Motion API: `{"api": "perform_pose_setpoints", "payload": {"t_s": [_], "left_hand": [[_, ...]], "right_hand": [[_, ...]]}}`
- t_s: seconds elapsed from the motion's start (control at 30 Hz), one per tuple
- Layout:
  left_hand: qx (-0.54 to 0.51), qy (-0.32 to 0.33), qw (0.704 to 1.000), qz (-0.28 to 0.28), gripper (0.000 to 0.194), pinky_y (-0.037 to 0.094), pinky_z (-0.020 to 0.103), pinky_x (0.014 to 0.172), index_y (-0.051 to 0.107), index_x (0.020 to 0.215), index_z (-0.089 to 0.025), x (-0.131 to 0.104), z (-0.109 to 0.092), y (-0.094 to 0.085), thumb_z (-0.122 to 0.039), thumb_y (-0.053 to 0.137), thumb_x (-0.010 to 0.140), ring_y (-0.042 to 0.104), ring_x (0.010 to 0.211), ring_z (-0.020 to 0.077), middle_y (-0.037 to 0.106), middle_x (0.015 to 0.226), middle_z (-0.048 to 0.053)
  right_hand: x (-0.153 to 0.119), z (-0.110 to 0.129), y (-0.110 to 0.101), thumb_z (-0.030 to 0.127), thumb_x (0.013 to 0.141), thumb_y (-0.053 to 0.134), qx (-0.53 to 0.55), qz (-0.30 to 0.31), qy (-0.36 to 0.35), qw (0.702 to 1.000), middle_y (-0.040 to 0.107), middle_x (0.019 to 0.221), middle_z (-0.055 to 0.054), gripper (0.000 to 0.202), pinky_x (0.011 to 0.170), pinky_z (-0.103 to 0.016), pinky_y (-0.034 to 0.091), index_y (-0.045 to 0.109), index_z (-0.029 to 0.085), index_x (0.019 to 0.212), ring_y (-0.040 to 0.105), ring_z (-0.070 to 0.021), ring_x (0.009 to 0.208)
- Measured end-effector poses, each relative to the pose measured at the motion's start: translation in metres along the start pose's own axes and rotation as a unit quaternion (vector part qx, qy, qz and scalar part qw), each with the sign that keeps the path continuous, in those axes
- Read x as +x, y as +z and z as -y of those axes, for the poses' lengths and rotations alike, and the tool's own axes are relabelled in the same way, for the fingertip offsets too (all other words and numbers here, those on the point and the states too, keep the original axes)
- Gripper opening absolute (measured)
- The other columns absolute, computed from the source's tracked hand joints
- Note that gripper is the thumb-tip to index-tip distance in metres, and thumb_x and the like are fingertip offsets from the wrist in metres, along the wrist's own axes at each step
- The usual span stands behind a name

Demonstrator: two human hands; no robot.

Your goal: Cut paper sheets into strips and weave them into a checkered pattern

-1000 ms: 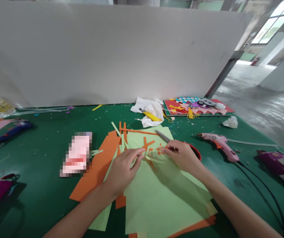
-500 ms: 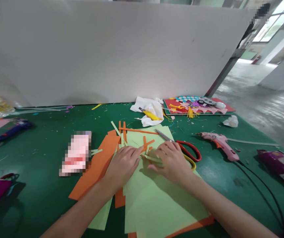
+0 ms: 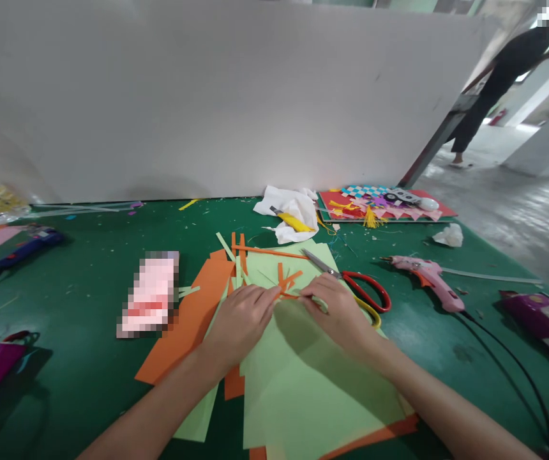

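Over a sheet of light green paper (image 3: 313, 383), both my hands are closed and close together. My left hand (image 3: 243, 316) pinches thin orange paper strips (image 3: 281, 275), some of which stick up beyond the fingertips. The fingertips of my right hand (image 3: 341, 310) pinch the near end of an orange strip that spans the gap between the hands. A bit of light green paper strip (image 3: 321, 305) shows in the curl of that hand. Just beyond the right hand lie scissors (image 3: 368, 289) with red and yellow handles, their blades on the green sheet.
Orange paper (image 3: 193, 313) and a pink blurred item (image 3: 150, 291) lie left. At right are a pink glue gun (image 3: 428, 278) and a purple device (image 3: 542, 326). A yellow cutter (image 3: 293, 221) rests on tissue (image 3: 298, 201). A person (image 3: 489, 89) stands beyond the white board (image 3: 207, 96).
My right hand's fingers have closed in from a looser spread, and the light green strips between the hands are now mostly out of sight. A person has come into view at the upper right.
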State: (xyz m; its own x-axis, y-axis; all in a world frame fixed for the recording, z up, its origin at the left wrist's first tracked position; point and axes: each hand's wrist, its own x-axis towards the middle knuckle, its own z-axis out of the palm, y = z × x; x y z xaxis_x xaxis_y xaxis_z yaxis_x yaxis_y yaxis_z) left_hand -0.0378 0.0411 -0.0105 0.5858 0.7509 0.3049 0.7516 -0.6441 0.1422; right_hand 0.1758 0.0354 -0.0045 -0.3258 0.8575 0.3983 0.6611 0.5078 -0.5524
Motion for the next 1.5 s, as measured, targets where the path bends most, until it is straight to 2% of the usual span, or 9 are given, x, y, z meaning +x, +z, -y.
{"api": "perform_pose_setpoints", "payload": {"t_s": [0.17,0.33,0.47,0.6,0.73,0.9,1.13,1.3,1.5], "left_hand": [[-0.067,-0.093,0.991,-0.063,0.029,0.046,0.034,0.084,0.056,0.12,-0.022,0.002,-0.003,-0.006,-0.024,0.04,0.097,0.064,0.098,0.0218,0.07,0.107,0.006],[-0.197,-0.205,0.958,-0.028,0.029,0.048,0.028,0.073,0.055,0.121,-0.025,0.006,-0.004,-0.017,-0.028,0.043,0.095,0.066,0.088,0.0185,0.071,0.098,0.002],[-0.239,-0.222,0.944,-0.047,0.03,0.047,0.027,0.073,0.055,0.12,-0.025,0.007,-0.001,-0.019,-0.026,0.045,0.092,0.066,0.09,0.0183,0.071,0.097,0.002],[-0.263,-0.23,0.935,-0.058,0.03,0.048,0.027,0.073,0.055,0.12,-0.025,0.007,0.002,-0.019,-0.026,0.044,0.092,0.066,0.088,0.018,0.071,0.098,0.002],[-0.259,-0.226,0.937,-0.06,0.03,0.048,0.029,0.075,0.055,0.12,-0.025,0.006,0.004,-0.017,-0.027,0.045,0.092,0.066,0.087,0.018,0.07,0.098,0.003],[-0.246,-0.217,0.943,-0.056,0.029,0.048,0.027,0.071,0.056,0.119,-0.027,0.005,0.004,-0.014,-0.025,0.044,0.092,0.065,0.087,0.0178,0.07,0.096,0.002],[-0.221,-0.205,0.952,-0.051,0.027,0.049,0.028,0.077,0.059,0.116,-0.025,0.005,0.002,-0.015,-0.026,0.043,0.094,0.065,0.09,0.0179,0.07,0.099,0.002],[-0.175,-0.184,0.966,-0.048,0.025,0.048,0.031,0.082,0.06,0.112,-0.023,0.006,0.002,-0.016,-0.026,0.043,0.095,0.062,0.098,0.0196,0.067,0.11,0.004],[-0.138,-0.095,0.986,-0.007,0.027,0.046,0.037,0.09,0.057,0.116,-0.02,0.006,0.002,-0.011,-0.02,0.051,0.09,0.057,0.106,0.0229,0.065,0.113,0.006]], "right_hand": [[0.018,-0.006,-0.008,0.019,0.087,0.059,-0.047,0.057,-0.021,0.997,0.064,0.086,-0.003,0.011,0.085,-0.035,0.043,0.067,0.02,0.08,0.053,-0.019,0.091],[0.054,-0.004,-0.009,0.025,0.082,0.067,-0.108,0.2,-0.064,0.972,0.062,0.091,-0.004,0.005,0.084,-0.033,0.041,0.071,0.023,0.081,0.053,-0.0194,0.093],[0.079,-0.002,-0.01,0.025,0.068,0.078,-0.133,0.263,-0.084,0.952,0.061,0.103,-0.009,0.037,0.079,-0.031,0.041,0.066,0.017,0.102,0.051,-0.0244,0.101],[0.092,0.006,-0.012,0.025,0.061,0.082,-0.152,0.333,-0.103,0.925,0.062,0.102,-0.006,0.047,0.073,-0.027,0.039,0.063,0.019,0.103,0.052,-0.0233,0.097],[0.093,0.017,-0.013,0.023,0.062,0.081,-0.178,0.356,-0.081,0.914,0.063,0.091,-0.006,0.038,0.068,-0.027,0.035,0.063,0.018,0.094,0.053,-0.024,0.092],[0.09,0.017,-0.012,0.027,0.069,0.074,-0.161,0.392,-0.04,0.905,0.061,0.068,0.0,0.017,0.058,-0.024,0.032,0.062,0.019,0.077,0.055,-0.0153,0.064],[0.091,0.007,-0.012,0.042,0.078,0.064,-0.124,0.367,-0.014,0.922,0.066,0.094,-0.003,0.025,0.059,-0.023,0.035,0.063,0.021,0.092,0.058,-0.016,0.08],[0.087,0.012,-0.012,0.045,0.068,0.071,-0.136,0.422,0.009,0.896,0.064,0.08,-0.002,0.033,0.051,-0.024,0.03,0.062,0.019,0.086,0.055,-0.0149,0.065],[0.08,0.021,-0.007,0.031,0.066,0.072,-0.163,0.449,0.016,0.878,0.063,0.076,-0.004,0.025,0.051,-0.024,0.028,0.062,0.016,0.084,0.054,-0.0157,0.064]]}}
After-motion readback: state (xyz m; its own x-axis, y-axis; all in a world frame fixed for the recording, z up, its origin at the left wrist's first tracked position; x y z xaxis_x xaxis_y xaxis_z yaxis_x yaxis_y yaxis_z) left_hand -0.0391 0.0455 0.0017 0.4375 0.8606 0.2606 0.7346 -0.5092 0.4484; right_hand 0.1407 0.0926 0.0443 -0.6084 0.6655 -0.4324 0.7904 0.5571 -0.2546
